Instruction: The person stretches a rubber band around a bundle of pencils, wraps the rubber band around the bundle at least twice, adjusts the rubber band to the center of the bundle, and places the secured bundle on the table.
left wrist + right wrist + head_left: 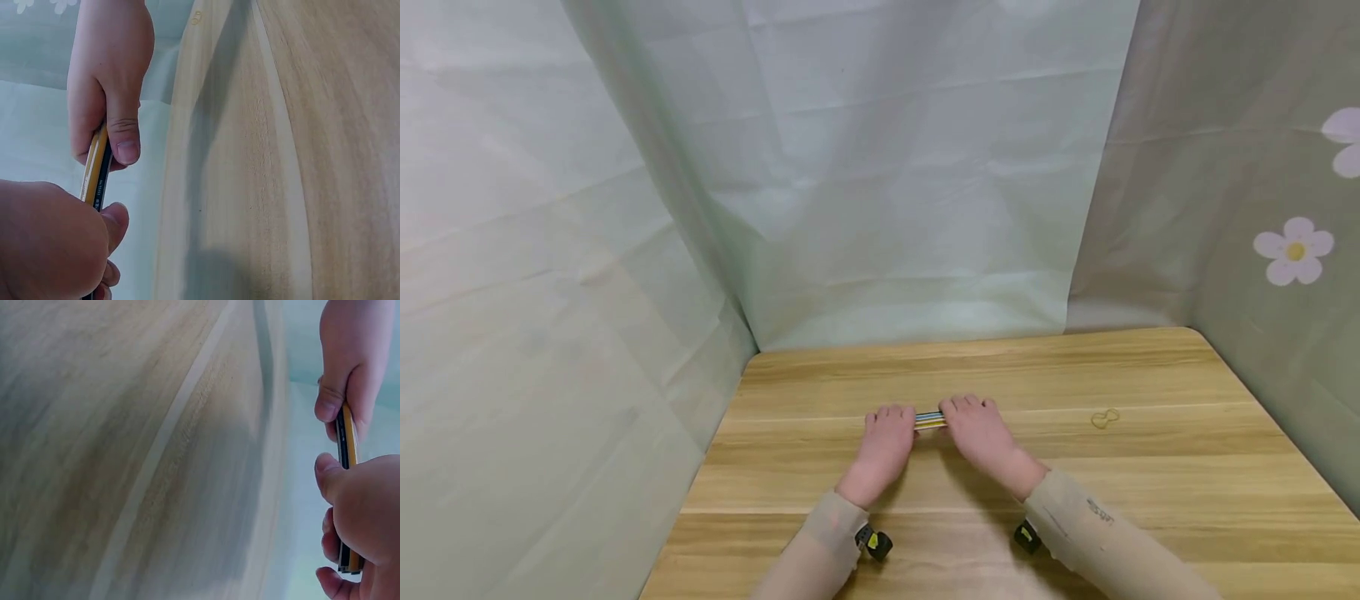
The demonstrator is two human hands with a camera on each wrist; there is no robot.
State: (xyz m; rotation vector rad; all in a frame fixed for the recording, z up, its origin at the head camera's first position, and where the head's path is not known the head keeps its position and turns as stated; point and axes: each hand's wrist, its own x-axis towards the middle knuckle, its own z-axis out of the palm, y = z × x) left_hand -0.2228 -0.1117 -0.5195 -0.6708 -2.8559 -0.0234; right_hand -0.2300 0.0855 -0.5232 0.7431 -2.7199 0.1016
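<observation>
Grasping slim straight bundle of yellow, white, blue and black pencil-like sticks (pixel 930 421) above pale wood-grain worktop (pixel 760 467), with left hand (pixel 889 435) round one end and right hand (pixel 979 432) round the other. Probably gripping both ends to keep sticks packed and aligned. Note thin tan elastic-looking loop (pixel 1106 415) lying on worktop, off to right of right hand, touching neither.

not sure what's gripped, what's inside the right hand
The right hand grips a slim, striped bundle; one end pokes out, but the stretch inside the grip is covered.
</observation>
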